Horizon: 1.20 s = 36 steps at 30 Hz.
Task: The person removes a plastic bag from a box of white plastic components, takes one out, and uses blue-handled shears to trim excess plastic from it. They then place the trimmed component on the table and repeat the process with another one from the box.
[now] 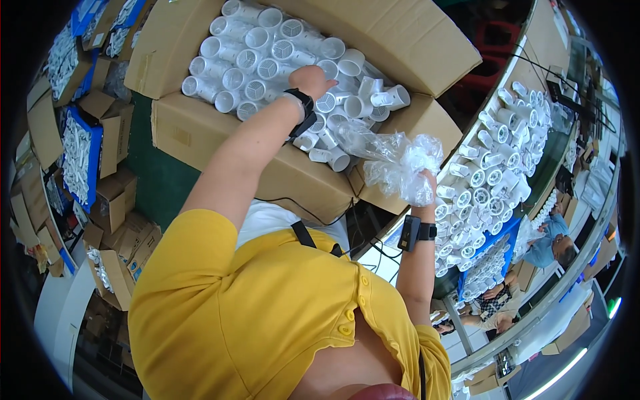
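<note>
L hand (313,81) is over the open cardbd box (200,130), in among the white plas. tubes (257,67). Its fingers are part bent, one digit sticking out to the R; the tips are mostly hidden, so can't tell if it's gripping a tube or only touching.

R hand (429,181) is closed on the clear plas. bag (403,163), bunched at the box's near R corner; most fingers hidden behind the folds.

Bag = thin, glossy, v. crumpled film, see-thru, puffed into a loose wad, w/ a tail trailing L over the tubes.

Tubes = smooth, short cylinders, white to semi-clear. Those on the far L side are in fairly neat rows, ends up; some ends are plain round openings, others have slotted grilles w/ spokes. Nr the L hand & toward the bag they lie jumbled, several on their sides.

Box = matte brown corrugated, flaps folded out. To its R, a big heap of white plas. parts (493,167), round w/ ribbed or ringed ends, plus a blue tray (510,233) w/ small white pcs. Black wristbands (303,113) on both wrists; yellow top (267,313) is soft, creased cloth w/ round btns.
</note>
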Each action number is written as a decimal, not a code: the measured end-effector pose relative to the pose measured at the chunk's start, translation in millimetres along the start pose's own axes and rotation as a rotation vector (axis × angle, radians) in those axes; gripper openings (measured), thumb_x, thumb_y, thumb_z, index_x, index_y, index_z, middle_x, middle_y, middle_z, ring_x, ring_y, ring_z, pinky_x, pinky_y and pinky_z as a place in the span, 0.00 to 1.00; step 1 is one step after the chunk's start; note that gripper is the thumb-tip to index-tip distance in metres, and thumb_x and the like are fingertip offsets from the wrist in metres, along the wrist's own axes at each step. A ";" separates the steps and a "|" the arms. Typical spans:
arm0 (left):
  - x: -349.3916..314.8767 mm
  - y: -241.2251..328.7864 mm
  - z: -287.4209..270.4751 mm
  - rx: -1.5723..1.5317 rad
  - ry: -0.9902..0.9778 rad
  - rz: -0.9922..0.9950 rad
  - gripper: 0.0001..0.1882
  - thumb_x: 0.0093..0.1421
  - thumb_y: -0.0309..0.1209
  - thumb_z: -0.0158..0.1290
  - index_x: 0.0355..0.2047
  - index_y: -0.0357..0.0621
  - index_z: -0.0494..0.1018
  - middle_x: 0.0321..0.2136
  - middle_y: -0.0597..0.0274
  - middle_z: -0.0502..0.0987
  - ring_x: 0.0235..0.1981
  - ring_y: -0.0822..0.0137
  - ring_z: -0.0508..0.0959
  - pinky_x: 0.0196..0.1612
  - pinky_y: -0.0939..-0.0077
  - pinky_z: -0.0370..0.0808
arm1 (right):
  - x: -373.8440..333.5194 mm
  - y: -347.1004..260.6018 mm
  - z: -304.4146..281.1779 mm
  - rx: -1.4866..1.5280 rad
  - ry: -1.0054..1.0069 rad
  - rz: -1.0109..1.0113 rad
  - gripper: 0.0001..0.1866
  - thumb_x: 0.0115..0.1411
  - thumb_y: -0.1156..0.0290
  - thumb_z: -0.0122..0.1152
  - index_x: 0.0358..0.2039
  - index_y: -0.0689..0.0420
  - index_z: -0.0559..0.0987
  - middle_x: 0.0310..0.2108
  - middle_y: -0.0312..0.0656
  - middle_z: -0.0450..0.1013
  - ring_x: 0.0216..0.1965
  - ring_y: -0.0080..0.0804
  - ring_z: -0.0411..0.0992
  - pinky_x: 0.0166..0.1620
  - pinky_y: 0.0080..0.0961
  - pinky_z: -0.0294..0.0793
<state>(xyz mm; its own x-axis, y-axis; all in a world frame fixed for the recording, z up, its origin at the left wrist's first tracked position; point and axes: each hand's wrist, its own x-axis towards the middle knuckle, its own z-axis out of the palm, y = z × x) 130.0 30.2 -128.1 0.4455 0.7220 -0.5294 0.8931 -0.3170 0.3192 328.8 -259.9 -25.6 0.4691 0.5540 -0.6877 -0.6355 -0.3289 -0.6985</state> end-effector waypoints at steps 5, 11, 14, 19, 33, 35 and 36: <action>-2.9 0.9 23.2 0.084 0.342 0.206 0.12 0.48 0.39 0.56 0.28 0.44 0.75 0.28 0.57 0.75 0.29 0.56 0.76 0.31 0.63 0.72 | 5.6 2.0 8.1 -0.065 -0.049 0.008 0.23 0.51 0.73 0.51 0.50 0.63 0.68 0.39 0.42 0.72 0.36 0.32 0.73 0.39 0.25 0.74; 19.2 1.9 26.8 0.494 0.420 0.681 0.05 0.47 0.31 0.51 0.24 0.47 0.75 0.31 0.61 0.72 0.35 0.62 0.73 0.33 0.66 0.71 | 1.4 -9.0 23.2 -0.140 -0.049 0.018 0.25 0.49 0.73 0.51 0.51 0.63 0.67 0.38 0.42 0.72 0.35 0.31 0.74 0.37 0.24 0.74; 15.1 1.0 17.7 0.485 0.352 0.720 0.05 0.48 0.30 0.50 0.25 0.48 0.74 0.32 0.62 0.71 0.36 0.63 0.72 0.33 0.66 0.71 | -5.6 -14.9 33.8 -0.072 -0.024 0.000 0.25 0.50 0.73 0.51 0.51 0.63 0.67 0.40 0.42 0.71 0.36 0.31 0.73 0.38 0.24 0.73; -10.2 -11.5 -3.3 -0.098 0.400 0.559 0.04 0.51 0.31 0.51 0.25 0.47 0.74 0.33 0.61 0.71 0.35 0.60 0.74 0.33 0.66 0.72 | -6.2 -11.6 35.1 -0.079 -0.018 0.049 0.26 0.50 0.72 0.51 0.52 0.62 0.66 0.41 0.42 0.71 0.38 0.32 0.73 0.40 0.25 0.73; -35.0 -47.8 -45.7 -0.782 0.414 0.433 0.05 0.55 0.24 0.51 0.33 0.40 0.70 0.34 0.60 0.72 0.27 0.65 0.74 0.33 0.75 0.73 | 46.8 -21.5 128.1 -0.748 -0.529 -0.149 0.28 0.46 0.73 0.61 0.50 0.63 0.68 0.42 0.40 0.71 0.39 0.26 0.70 0.44 0.24 0.69; -42.3 -35.7 -63.5 -0.872 0.317 0.403 0.06 0.55 0.23 0.50 0.34 0.39 0.70 0.34 0.60 0.73 0.30 0.66 0.74 0.33 0.75 0.73 | 63.2 -16.2 140.1 -0.902 -0.520 -0.421 0.27 0.45 0.73 0.62 0.49 0.62 0.69 0.42 0.41 0.72 0.41 0.28 0.70 0.45 0.25 0.68; -50.2 -32.3 -64.8 -0.918 0.263 0.380 0.06 0.56 0.23 0.50 0.34 0.39 0.70 0.34 0.60 0.73 0.32 0.66 0.74 0.33 0.76 0.73 | 64.9 -10.0 144.4 -0.977 -0.514 -0.549 0.27 0.45 0.73 0.62 0.48 0.62 0.70 0.42 0.41 0.72 0.42 0.29 0.70 0.46 0.25 0.68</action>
<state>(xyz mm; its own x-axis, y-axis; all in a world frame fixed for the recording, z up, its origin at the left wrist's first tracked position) 74.7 44.0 -61.0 0.5624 0.8188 -0.1147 0.2551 -0.0398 0.9661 277.1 -110.3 -34.6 0.0931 0.9631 -0.2527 0.3982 -0.2686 -0.8771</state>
